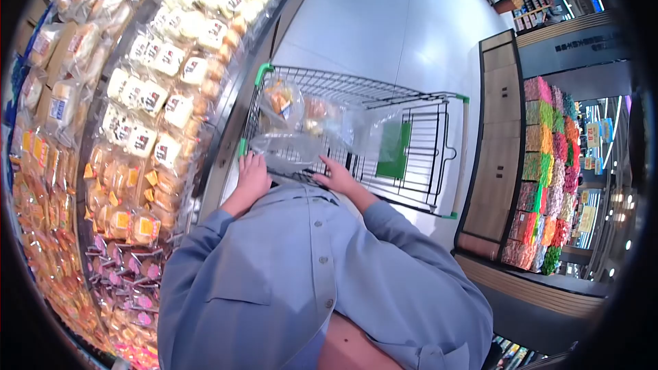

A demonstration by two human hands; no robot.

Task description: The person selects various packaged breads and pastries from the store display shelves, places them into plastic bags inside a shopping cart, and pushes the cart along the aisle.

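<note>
Left hand point(254, 175) and right hand point(338, 177) at a clear plastic bag point(291, 149), shopping cart point(393, 159); fingers' grip indeterminable; gentle tension spares thin film.

Clear plastic bag point(289, 149): thin, crumpled, at near side of shopping cart point(393, 164). Cart: black wire, green corners, upright.

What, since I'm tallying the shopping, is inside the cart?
In the cart: clear plastic bags, one with orange-brown food. What the others hold is too blurred to tell; anything beneath the filled bags is covered.
</note>
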